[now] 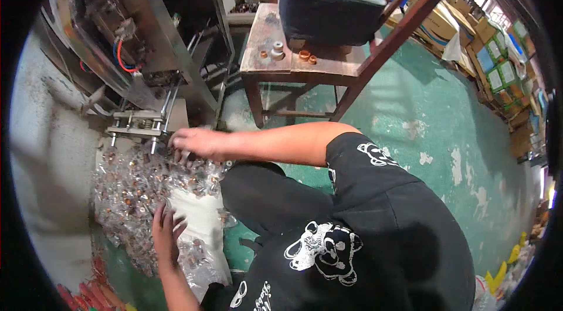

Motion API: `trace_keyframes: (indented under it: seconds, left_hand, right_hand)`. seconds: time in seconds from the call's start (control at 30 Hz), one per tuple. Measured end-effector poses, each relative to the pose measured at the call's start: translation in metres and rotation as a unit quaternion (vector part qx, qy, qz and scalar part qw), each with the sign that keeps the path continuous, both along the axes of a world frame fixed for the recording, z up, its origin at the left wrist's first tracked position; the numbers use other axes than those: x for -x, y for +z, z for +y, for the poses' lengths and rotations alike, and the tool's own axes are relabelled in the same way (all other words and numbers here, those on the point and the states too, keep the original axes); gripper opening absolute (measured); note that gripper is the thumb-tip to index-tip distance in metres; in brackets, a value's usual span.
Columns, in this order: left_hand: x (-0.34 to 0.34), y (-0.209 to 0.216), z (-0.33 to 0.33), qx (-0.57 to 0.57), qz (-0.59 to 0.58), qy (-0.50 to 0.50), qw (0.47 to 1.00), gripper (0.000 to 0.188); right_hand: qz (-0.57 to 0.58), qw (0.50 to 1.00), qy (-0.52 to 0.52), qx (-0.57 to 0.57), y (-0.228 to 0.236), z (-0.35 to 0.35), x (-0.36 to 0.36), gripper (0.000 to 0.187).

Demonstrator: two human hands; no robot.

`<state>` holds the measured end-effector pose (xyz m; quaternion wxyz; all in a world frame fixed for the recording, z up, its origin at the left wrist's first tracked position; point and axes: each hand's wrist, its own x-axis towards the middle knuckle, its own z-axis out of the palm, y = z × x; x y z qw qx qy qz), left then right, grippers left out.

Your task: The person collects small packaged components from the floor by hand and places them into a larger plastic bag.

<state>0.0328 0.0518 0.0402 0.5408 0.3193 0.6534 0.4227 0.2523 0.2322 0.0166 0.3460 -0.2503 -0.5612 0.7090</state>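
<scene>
Many clear packets [126,199] lie left of the fingers. The left hand [166,235] has its fingers spread apart; whether the right hand [196,142] grips anything, I cannot tell. Small handfuls should best clear the metal bracket [136,133] beside it.

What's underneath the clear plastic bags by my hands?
A white surface, perhaps a sheet or sack, shows in a gap among the bags, right of your left hand. Green floor shows past its edge. What lies beneath the rest is covered.
</scene>
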Motion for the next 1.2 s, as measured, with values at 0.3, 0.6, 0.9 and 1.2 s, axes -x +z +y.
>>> trace_keyframes:
  seconds: [0.3,0.6,0.9,1.2]
  left_hand:
    - [-0.046,0.014,-0.020,-0.230,-0.357,0.059,0.904,0.040]
    - [-0.021,0.030,-0.044,-0.133,-0.240,0.020,0.961,0.043]
    - [-0.020,0.026,-0.057,-0.099,-0.217,0.005,0.971,0.035]
    - [-0.017,0.018,-0.064,-0.094,-0.232,0.034,0.968,0.037]
  right_hand:
    - [-0.017,0.979,-0.073,-0.188,0.083,-0.128,0.016,0.022]
    - [-0.395,0.822,-0.303,-0.275,0.050,0.007,-0.208,0.030]
    - [-0.739,0.474,-0.362,-0.314,0.035,0.061,-0.254,0.018]
    - [-0.676,0.485,-0.404,-0.381,0.032,0.058,-0.246,0.013]
